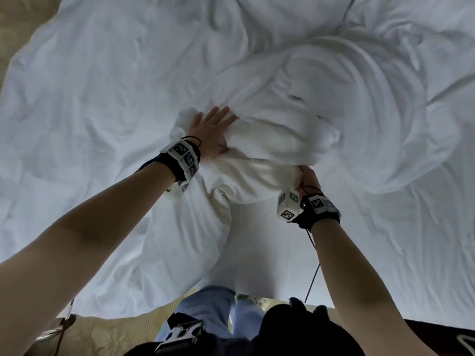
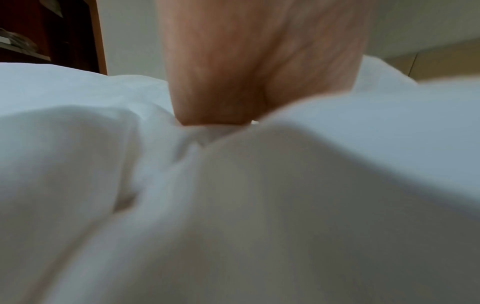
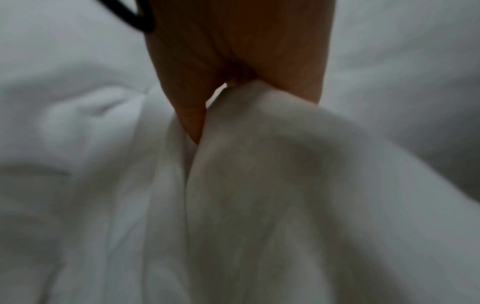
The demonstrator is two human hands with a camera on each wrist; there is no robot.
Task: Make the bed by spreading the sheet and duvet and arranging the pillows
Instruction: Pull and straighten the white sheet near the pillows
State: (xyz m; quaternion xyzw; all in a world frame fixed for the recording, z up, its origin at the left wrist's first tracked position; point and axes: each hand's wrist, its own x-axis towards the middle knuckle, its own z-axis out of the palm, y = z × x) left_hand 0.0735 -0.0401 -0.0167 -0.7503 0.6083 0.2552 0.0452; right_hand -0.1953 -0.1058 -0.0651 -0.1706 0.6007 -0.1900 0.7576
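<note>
A rumpled white duvet covers the whole bed. Near the front middle, a cream-white part of it is bunched into a thick roll. My left hand lies on the roll's left end with its fingers straight and spread, and the palm presses into the cloth. My right hand grips the roll's near right edge. Its thumb and fingers pinch a fold. A puffy white mound rises behind the roll, and what lies under it is hidden.
Beige carpet borders the bed at the front and far left. My legs in blue trousers stand against the bed's front edge. A thin cable hangs from my right wrist. Dark wooden furniture stands beyond the bed.
</note>
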